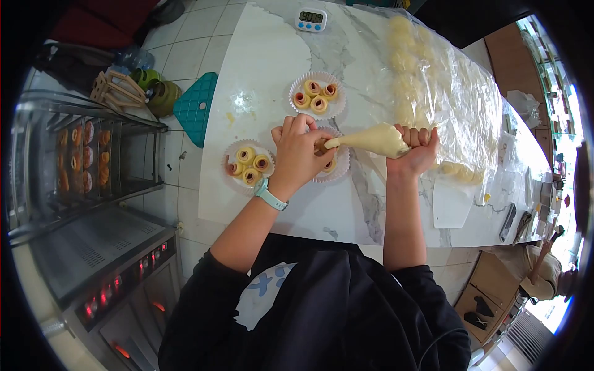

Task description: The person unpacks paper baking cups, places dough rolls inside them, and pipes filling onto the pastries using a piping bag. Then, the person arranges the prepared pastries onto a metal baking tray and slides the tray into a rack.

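Nearest to us, our dark sleeves [224,267] reach over the edge of the marbled tabletop [309,216], a mint watch [271,195] on the left wrist. Our right hand [416,150] is clenched around the wide, gathered end of a piping bag [371,140] filled with something pale, which lies across our view above the tabletop, tip toward the left. Our left hand [299,150] bends its fingers over the middle paper cup [337,175], right by that tip; we cannot tell whether they grasp anything. To the left of that hand sits another paper cup [230,180] with four rolled dough pieces [247,167]. Farther off stands a third paper cup [317,115], also with four rolls. To the right, clear plastic [455,93] covers pale dough. At the far end rests a digital timer [310,20].
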Demonstrator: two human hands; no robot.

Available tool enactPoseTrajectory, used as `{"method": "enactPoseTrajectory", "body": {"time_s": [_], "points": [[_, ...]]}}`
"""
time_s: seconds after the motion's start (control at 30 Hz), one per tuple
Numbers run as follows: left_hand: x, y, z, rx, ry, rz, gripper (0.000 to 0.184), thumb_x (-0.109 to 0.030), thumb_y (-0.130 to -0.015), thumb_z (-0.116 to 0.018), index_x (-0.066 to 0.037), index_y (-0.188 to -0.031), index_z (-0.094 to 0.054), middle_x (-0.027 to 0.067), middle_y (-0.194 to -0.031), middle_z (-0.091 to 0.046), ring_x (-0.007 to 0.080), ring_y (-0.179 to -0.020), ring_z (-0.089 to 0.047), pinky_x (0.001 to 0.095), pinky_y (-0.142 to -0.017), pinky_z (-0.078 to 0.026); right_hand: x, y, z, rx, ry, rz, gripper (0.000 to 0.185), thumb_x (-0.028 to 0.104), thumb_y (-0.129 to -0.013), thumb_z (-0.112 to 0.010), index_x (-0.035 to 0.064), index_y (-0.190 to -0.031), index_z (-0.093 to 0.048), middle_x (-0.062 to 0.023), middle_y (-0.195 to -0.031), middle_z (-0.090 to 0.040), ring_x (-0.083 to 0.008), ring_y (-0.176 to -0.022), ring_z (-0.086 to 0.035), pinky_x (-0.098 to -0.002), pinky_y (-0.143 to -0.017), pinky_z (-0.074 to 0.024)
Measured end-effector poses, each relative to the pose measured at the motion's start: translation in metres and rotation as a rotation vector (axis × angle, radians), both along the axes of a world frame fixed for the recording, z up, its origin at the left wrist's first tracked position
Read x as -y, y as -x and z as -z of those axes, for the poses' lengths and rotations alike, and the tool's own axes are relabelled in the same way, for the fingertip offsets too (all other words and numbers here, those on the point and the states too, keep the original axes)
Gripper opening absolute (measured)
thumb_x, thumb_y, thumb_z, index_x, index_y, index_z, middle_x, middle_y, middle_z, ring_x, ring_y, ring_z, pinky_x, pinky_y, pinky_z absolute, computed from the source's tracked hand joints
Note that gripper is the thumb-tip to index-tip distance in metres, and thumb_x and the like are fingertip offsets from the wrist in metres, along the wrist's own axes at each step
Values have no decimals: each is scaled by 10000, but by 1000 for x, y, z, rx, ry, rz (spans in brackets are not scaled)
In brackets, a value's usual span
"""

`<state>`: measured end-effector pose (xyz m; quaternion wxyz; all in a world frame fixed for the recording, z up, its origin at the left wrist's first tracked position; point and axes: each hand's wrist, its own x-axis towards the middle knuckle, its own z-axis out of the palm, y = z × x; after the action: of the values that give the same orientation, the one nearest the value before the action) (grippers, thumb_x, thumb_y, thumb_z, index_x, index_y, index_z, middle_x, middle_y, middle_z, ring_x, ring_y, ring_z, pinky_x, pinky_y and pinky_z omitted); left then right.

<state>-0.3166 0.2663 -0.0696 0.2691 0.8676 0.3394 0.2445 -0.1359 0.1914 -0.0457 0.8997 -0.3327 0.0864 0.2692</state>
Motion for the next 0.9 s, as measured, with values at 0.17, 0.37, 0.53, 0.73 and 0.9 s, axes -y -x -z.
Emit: {"method": "enactPoseTrajectory", "body": {"time_s": [0.17,0.37,0.53,0.73,0.9], "points": [[1,-4,4,9,-2,4,205,-251,-627,-761,-156,-800,-704,-19,-904,-460,174,-906,-416,355,-779,-244,-1,5,-5,-35,1,-2,433,297,-935,-344,137,-587,-143,12,-540,-71,-147,-527,-85,-302,-560,-280],[3,-6,6,36,-26,-11,186,-249,-625,-759,-157,-775,-701,-26,-888,-471,166,-894,-423,350,-766,-240,1,14,-12,185,-38,-85,454,306,-942,-344,146,-565,-148,24,-511,-77,-135,-501,-89,-294,-550,-276],[3,-7,8,40,-40,-23,176,-250,-626,-755,-156,-764,-698,-28,-883,-487,164,-880,-433,349,-751,-240,4,23,-9,593,-162,-290,488,357,-956,-322,146,-541,-178,30,-476,-116,-123,-448,-96,-309,-542,-284],[3,-6,8,38,-51,-32,205,-251,-622,-758,-156,-792,-694,-28,-899,-501,164,-877,-442,350,-750,-244,4,26,-22,915,-118,-331,508,373,-956,-319,151,-524,-172,29,-455,-120,-123,-429,-113,-316,-537,-287],[5,6,-2,42,-24,-30,327,-245,-617,-759,-169,-923,-673,-27,-958,-505,170,-919,-449,366,-803,-256,6,12,-31,388,-151,-157,516,380,-932,-380,159,-524,-153,34,-460,-96,-115,-441,-76,-306,-537,-279]]}}
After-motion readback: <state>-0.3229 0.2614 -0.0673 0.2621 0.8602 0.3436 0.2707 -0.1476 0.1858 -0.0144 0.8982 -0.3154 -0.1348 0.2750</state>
